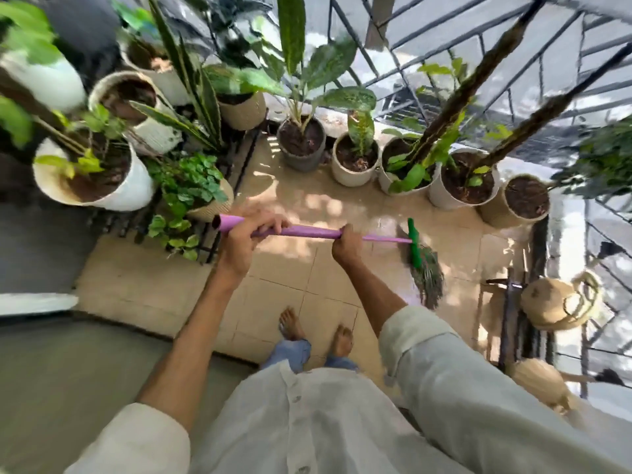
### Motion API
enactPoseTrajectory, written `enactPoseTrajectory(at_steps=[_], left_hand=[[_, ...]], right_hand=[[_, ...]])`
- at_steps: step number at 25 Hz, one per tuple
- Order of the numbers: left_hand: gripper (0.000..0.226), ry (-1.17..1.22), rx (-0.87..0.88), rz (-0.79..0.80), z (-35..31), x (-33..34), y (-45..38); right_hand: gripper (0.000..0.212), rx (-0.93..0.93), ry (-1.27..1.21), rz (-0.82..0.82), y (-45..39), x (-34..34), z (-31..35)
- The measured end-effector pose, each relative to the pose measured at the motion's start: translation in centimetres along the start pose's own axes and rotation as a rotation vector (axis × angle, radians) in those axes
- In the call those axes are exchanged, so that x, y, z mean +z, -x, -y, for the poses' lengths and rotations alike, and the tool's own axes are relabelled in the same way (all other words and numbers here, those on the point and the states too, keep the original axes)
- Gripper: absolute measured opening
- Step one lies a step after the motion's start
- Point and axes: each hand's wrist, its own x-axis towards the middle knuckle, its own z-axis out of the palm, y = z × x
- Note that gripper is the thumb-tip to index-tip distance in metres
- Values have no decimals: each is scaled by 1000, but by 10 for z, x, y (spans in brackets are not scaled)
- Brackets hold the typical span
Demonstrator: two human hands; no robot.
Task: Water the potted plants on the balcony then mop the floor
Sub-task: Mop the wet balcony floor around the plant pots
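Your bare feet (316, 331) stand on the wet-looking beige tiled floor (284, 278), so a slip is possible. Your left hand (248, 239) wraps the upper end of the long purple mop handle (307, 231); your right hand (347, 242) wraps it lower down, both grips closed around it. Its green head and grey strands (425, 265) rest on the tiles to your right. Beyond, a row of pale round plant pots (355, 159) lines the dark metal railing (478, 39), and a black rack of pots (219, 213) crowds the left. A wide stroke could knock them; open room is only the middle tiles.
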Motion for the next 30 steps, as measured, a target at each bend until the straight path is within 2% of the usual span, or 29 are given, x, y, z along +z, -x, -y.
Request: enactPoseTrajectory(at_steps=[3, 8, 10, 12, 15, 18, 20, 23, 26, 30], left_hand=[[51, -33, 69, -126, 0, -47, 22], [58, -92, 192, -388, -17, -104, 76], [61, -132, 265, -484, -29, -111, 97], [61, -153, 346, -556, -40, -113, 118], [64, -221, 399, -670, -40, -95, 152], [58, -217, 408, -812, -11, -55, 184], [52, -170, 405, -873, 13, -18, 196], [49, -81, 358, -890, 50, 43, 196], [43, -20, 341, -867, 86, 124, 183], [45, 132, 296, -786, 110, 190, 170]], right_hand=[[21, -177, 86, 68, -12, 32, 50], [20, -437, 97, 178, 23, 87, 131], [20, -517, 56, 247, 37, 105, 162], [32, -590, 12, 309, 52, 122, 189], [39, -726, 72, 446, 75, 134, 206], [34, -1038, 136, 435, 77, 141, 167], [32, -1154, 134, 424, 68, 130, 132], [24, -1166, 189, 432, 42, 97, 62], [26, -1185, 257, 321, 7, 47, -30], [27, -1089, 252, 269, -5, -32, -132]])
